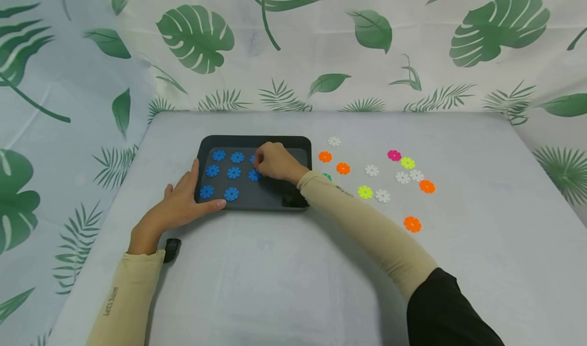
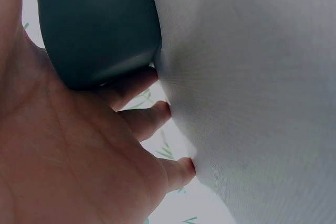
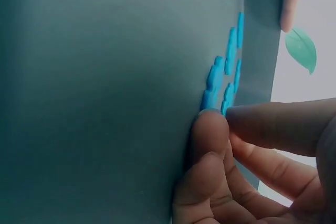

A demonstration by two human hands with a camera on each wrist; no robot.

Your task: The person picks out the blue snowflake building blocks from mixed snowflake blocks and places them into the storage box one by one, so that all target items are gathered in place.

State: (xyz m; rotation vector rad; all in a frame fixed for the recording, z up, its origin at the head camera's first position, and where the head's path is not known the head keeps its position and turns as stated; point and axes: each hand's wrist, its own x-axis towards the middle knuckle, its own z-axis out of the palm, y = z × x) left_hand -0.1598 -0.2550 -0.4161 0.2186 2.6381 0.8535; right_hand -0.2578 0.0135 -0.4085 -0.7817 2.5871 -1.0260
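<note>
A dark grey rectangular tray (image 1: 257, 203) holds blue notched discs in rows. My right hand (image 1: 277, 161) reaches into it, thumb and index finger pinching the edge of a blue disc (image 1: 252, 158) in the back row. In the right wrist view those fingertips meet at the rim of that blue disc (image 3: 228, 95), close over the tray floor, with another blue disc (image 3: 212, 80) right beside the thumb. My left hand (image 1: 176, 206) rests against the tray's near left corner, thumb along the front rim. Its fingers (image 2: 144, 121) stretch out straight past the tray wall (image 2: 100, 30).
Right of the tray lie loose notched discs: orange (image 1: 412, 224), white (image 1: 382, 196), yellow (image 1: 365, 192) and pink (image 1: 394, 155). A green disc (image 1: 327, 176) is partly hidden by the right sleeve. A leaf-patterned cloth (image 1: 293, 55) hangs behind the white table (image 1: 275, 285).
</note>
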